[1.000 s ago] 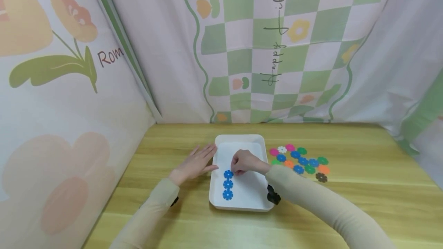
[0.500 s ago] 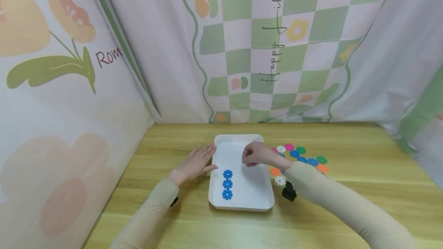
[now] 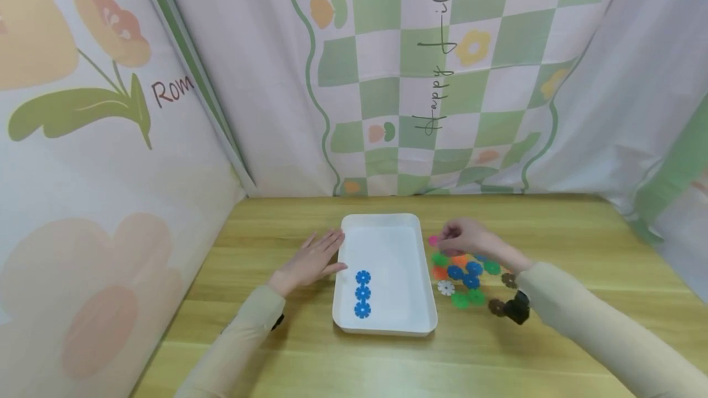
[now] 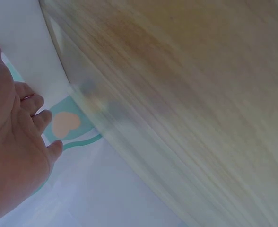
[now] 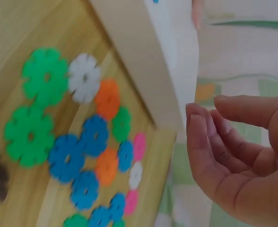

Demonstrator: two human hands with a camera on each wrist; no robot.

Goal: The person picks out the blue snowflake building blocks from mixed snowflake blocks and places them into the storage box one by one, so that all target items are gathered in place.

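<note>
In the head view a white tray (image 3: 395, 275) stands on the wooden table. Three blue flower-shaped discs (image 3: 362, 293) lie in a column along its left side. My left hand (image 3: 308, 264) touches the tray's left rim with fingers extended; in the left wrist view its fingers look straight to slightly bent. My right hand (image 3: 469, 239) hovers over scattered notched discs right of the tray. Seen from the right wrist, the right hand (image 5: 243, 156) has loosely bent fingers, a gap to the thumb, and nothing between them.
The loose discs include green (image 5: 45, 76), white (image 5: 84, 78), orange (image 5: 107, 99), blue (image 5: 66, 158), pink and brown ones (image 3: 497, 307). Some are partly hidden under my right hand and wrist. A patterned curtain (image 3: 381, 97) hangs behind the table.
My right hand has moved right, from beside the top blue disc in the tray to above the loose discs. The three blue discs and my left hand stay in place.
</note>
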